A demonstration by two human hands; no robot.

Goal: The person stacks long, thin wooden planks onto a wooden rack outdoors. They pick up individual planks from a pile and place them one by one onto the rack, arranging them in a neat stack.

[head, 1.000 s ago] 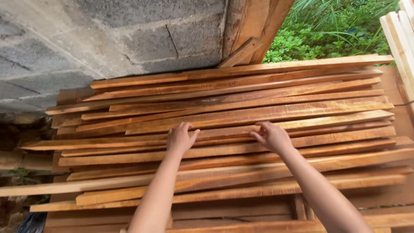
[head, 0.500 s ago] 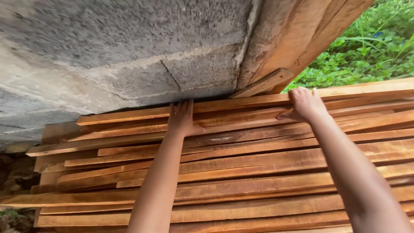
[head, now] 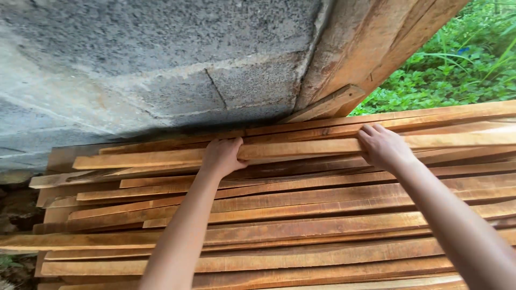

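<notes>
Two hands, one stack, many planks

Two bare hands: left hand [head: 223, 156], right hand [head: 382, 146]. One stack of rough wooden planks [head: 301, 215], well over a dozen, exact count hard to tell where overlapping. One grey block wall [head: 150, 70]. Two or three timber boards [head: 365, 48] leaning at the wall's corner. One patch of green plants [head: 457, 70].

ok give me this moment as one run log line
left hand: grip on far plank | right hand: grip on same plank | plank: atop stacked planks | behind: block wall, leaning timber
</notes>
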